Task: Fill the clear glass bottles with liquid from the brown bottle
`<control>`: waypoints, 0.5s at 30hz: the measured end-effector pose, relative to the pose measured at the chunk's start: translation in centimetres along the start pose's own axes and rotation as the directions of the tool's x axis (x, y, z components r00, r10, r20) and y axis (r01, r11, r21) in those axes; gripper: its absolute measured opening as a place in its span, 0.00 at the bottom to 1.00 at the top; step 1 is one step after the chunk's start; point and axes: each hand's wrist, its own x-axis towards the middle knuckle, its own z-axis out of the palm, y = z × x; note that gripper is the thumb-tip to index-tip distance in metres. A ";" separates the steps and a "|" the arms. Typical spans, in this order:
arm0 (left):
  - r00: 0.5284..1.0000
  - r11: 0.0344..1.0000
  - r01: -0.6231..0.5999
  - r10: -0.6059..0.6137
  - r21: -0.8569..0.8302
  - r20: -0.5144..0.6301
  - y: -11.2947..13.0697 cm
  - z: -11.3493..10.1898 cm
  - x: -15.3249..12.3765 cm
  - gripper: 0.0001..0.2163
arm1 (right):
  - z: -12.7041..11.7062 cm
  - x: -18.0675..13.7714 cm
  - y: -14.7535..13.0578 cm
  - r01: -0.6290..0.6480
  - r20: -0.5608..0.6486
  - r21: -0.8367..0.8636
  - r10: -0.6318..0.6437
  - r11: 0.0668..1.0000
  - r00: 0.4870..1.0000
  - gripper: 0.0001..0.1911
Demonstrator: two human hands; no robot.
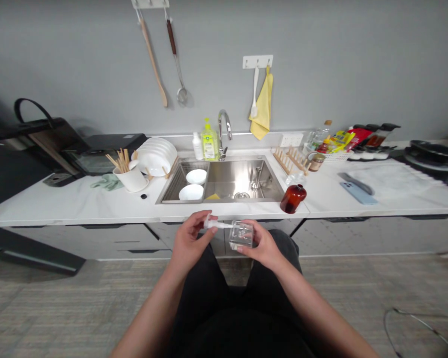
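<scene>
In front of the counter edge, my left hand (194,236) pinches a white pump head (212,223) between thumb and fingers. Its thin stem points right, toward a clear square bottle (241,235). My right hand (263,242) is wrapped round that bottle from its right side, and the bottle lies tilted with its mouth to the left. The stem's tip meets the mouth; how far it reaches inside I cannot tell. On the counter just beyond my right hand stands an amber bottle (293,199) without a cap.
A steel sink (272,181) holds white bowls (191,192) on its left side. Yellow-green soap (209,144) stands by the faucet (223,134). Plates (155,156) and a chopstick holder (132,178) are left; a wooden rack (291,159) and a phone (358,193) are right.
</scene>
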 end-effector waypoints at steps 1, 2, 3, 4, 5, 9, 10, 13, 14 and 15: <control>0.998 0.999 0.018 -0.020 -0.041 -0.052 -0.6 -1.0 0.1 0.24 | 0.1 0.2 0.3 -0.004 0.002 0.017 0.004 1.000 1.000 0.43; 0.993 0.996 0.033 -0.042 -0.086 -0.106 -1.3 -2.2 0.4 0.24 | 0.1 0.4 0.5 -0.008 0.004 0.032 0.008 0.999 1.000 0.42; 0.985 0.991 0.045 -0.066 -0.128 -0.162 -2.1 -3.7 0.6 0.26 | 0.2 0.7 0.8 -0.014 0.007 0.044 0.014 0.999 1.000 0.42; 0.971 0.985 0.056 -0.091 -0.161 -0.219 -3.0 -5.3 1.0 0.27 | 0.3 0.9 1.1 -0.021 0.008 0.049 0.021 0.999 1.000 0.42; 0.954 0.981 0.069 -0.119 -0.182 -0.277 -3.9 -7.1 1.3 0.29 | 0.3 1.2 1.4 -0.029 0.009 0.050 0.029 0.998 1.000 0.41; 0.860 0.974 0.183 -0.225 -0.135 -0.458 -7.1 -15.4 3.3 0.29 | 0.4 2.2 2.1 -0.059 -0.001 0.031 0.059 0.998 0.998 0.41; 0.836 0.977 0.201 -0.212 -0.078 -0.506 -7.7 -17.4 3.9 0.28 | 0.4 2.5 2.2 -0.064 -0.004 0.032 0.064 0.997 0.998 0.41; 0.766 0.932 0.293 -0.095 0.214 -0.636 -9.1 -22.7 6.4 0.23 | 0.4 3.3 2.5 -0.077 -0.001 0.052 0.077 0.996 0.997 0.41; 0.746 0.873 0.357 -0.053 0.332 -0.664 -9.5 -24.0 7.4 0.22 | 0.3 3.5 2.6 -0.082 0.001 0.055 0.082 0.995 0.997 0.41; 0.734 0.794 0.424 -0.020 0.436 -0.679 -9.8 -25.2 8.4 0.21 | 0.2 3.7 2.7 -0.087 0.000 0.055 0.087 0.995 0.996 0.41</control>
